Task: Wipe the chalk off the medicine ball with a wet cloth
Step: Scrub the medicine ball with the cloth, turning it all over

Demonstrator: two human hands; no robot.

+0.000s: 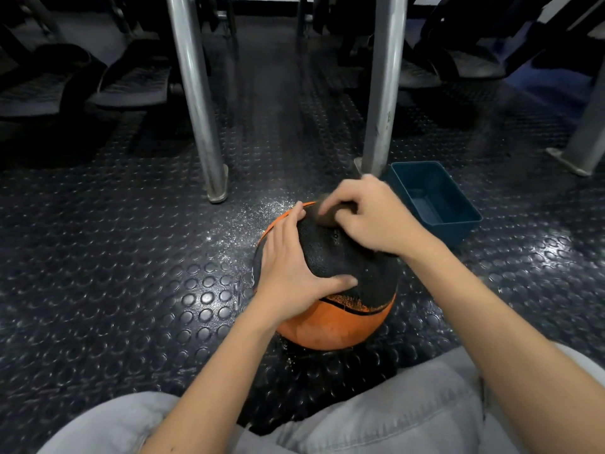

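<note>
Pale chalk dust lies scattered on the dark studded rubber floor, just left of and behind the ball. The left hand lies flat on the left flank of the orange-and-black textured rubber medicine ball. Its fingers are straight and spread, pressing rather than clutching, and the thumb reaches across the near black panel.

The ball sits on the floor between the person's knees and the grey steel frame legs. Being a sphere, it has no long axis. The black panel faces up and towards the camera. The orange panel shows low on the near side, and a thin orange rim shows at the far left. Whitish chalk clings along the seam between the two colours.

I judge the ball heavy and firm. Its pebbled skin should give good purchase when dry and turn slicker once wetted. It will likely roll under sideways rubbing, so a broad palm on the flank, opposite the wiping stroke, looks like the right place to steady it.

On the far crown, the fingers of the right hand curl round a small dark bunched cloth and press it against the ball. Whether the cloth is wet cannot be told, though it looks dark and compact.

Right of that hand stands a teal rectangular plastic tub, near the ball but apart from it.
</note>
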